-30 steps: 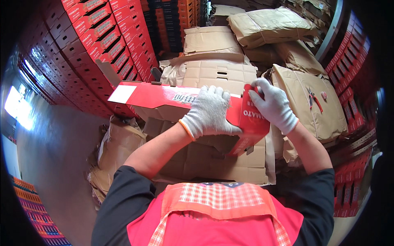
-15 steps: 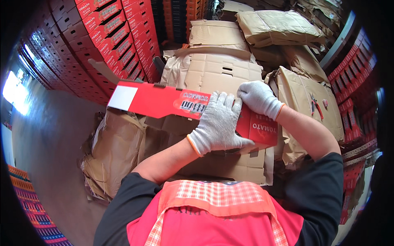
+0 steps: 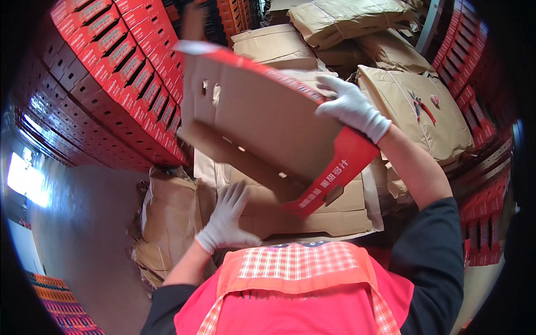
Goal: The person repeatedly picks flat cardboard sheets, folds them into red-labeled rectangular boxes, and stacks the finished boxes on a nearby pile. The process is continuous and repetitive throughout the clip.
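Note:
A red cardboard box (image 3: 268, 106) is tilted in front of me, its plain brown inside facing me and one long side flap still angled out. Over its upper right edge my right hand (image 3: 353, 107), in a white knit glove, is gripping the cardboard. My left hand (image 3: 229, 218), gloved the same way, is apart from the box, with fingers spread and nothing in it. Beneath both lies a stack of flat brown cardboard sheets (image 3: 340, 215), partly covered by the box.
Tall stacks of red boxes (image 3: 120, 61) stand at the left, more red boxes (image 3: 474, 92) at the right. Paper-wrapped bundles (image 3: 396, 106) lie at the back and right; red-handled cutters (image 3: 424, 107) rest on one. Another wrapped bundle (image 3: 170, 212) is near my left arm.
The box has turned and tipped up, so its inside now shows instead of its red side. My left hand has let go and moved left and down. My right hand stays on the box.

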{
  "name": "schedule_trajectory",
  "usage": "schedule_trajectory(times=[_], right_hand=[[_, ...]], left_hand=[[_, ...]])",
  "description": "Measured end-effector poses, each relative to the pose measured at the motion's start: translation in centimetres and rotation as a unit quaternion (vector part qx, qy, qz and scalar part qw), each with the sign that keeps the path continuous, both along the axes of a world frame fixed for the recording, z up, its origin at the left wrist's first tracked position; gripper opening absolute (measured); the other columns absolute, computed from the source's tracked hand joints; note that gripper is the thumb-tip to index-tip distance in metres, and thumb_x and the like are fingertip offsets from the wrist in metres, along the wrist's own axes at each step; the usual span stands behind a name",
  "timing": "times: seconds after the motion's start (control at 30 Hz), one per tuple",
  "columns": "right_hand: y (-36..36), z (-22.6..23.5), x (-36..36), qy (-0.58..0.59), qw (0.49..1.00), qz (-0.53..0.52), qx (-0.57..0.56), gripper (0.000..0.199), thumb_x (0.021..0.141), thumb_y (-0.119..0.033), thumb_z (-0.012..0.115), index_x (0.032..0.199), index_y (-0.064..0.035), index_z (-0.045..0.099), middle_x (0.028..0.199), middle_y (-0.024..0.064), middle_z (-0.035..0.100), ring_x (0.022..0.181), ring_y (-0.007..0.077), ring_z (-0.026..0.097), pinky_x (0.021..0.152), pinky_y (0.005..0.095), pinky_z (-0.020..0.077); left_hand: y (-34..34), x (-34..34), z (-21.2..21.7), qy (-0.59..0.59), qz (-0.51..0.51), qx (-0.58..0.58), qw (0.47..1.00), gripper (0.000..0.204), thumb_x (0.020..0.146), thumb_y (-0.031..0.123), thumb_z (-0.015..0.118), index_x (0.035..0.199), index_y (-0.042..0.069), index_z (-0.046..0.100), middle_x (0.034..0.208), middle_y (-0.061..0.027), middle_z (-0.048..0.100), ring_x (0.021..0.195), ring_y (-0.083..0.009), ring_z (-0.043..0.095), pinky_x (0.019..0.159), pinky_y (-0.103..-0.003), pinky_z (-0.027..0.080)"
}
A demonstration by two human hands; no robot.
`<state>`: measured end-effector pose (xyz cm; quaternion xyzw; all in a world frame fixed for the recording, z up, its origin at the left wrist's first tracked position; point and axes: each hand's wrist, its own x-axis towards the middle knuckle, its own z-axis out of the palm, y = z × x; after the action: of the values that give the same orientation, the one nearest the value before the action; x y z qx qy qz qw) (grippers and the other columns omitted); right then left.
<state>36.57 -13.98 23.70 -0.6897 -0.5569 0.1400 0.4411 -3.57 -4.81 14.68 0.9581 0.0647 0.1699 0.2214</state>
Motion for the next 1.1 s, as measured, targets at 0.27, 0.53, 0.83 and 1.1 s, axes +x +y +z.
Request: schedule_trajectory(times=[0.27, 0.53, 0.83, 1.1], right_hand=[[-7.0, -17.7, -2.2, 0.327, 0.908, -0.152, -0.212, 0.021, 0.092, -0.024, 0.063, 0.096, -0.0048, 0.072, 0.089, 0.0143, 0.071, 0.084, 0.0197, 0.067, 0.079, 0.0360, 0.0546], [-8.1, -7.4, 1.0, 0.137, 0.925, -0.169, 0.310, 0.031, 0.108, -0.024, 0.043, 0.110, -0.0018, 0.065, 0.094, 0.0034, 0.068, 0.084, 0.0120, 0.062, 0.078, 0.0279, 0.0510], [-7.2, 5.1, -6.9, -0.049, 0.984, -0.011, -0.174, 0.034, 0.074, -0.027, 0.079, 0.091, -0.0043, 0.059, 0.081, 0.0131, 0.062, 0.075, 0.0288, 0.064, 0.071, 0.0386, 0.0524], [-0.9, 1.9, -8.6, -0.356, 0.928, 0.113, 0.009, 0.013, 0.076, -0.009, 0.064, 0.087, -0.0071, 0.057, 0.081, 0.0103, 0.063, 0.080, 0.0328, 0.064, 0.074, 0.0443, 0.0478]], left_hand=[[-0.8, 5.6, 4.7, -0.182, 0.026, 0.042, 0.982, 0.090, 0.069, 0.044, 0.085, 0.137, -0.002, 0.049, 0.135, -0.0269, 0.052, 0.120, -0.0474, 0.053, 0.103, -0.051, 0.043], [-5.1, 18.7, 5.6, -0.290, -0.109, 0.024, 0.951, 0.096, 0.060, 0.036, 0.089, 0.138, -0.002, 0.048, 0.135, -0.0277, 0.053, 0.115, -0.0456, 0.056, 0.099, -0.050, 0.048], [-8.2, 21.1, 2.3, -0.359, 0.041, -0.020, 0.932, 0.147, 0.060, 0.052, 0.091, 0.157, 0.005, -0.009, 0.161, -0.0270, 0.005, 0.148, -0.0454, 0.013, 0.119, -0.052, 0.018], [-8.5, 20.9, 0.7, -0.148, -0.092, -0.420, 0.891, 0.111, 0.065, 0.039, 0.090, 0.148, 0.002, 0.026, 0.149, -0.0175, 0.034, 0.138, -0.0327, 0.037, 0.113, -0.042, 0.033]])
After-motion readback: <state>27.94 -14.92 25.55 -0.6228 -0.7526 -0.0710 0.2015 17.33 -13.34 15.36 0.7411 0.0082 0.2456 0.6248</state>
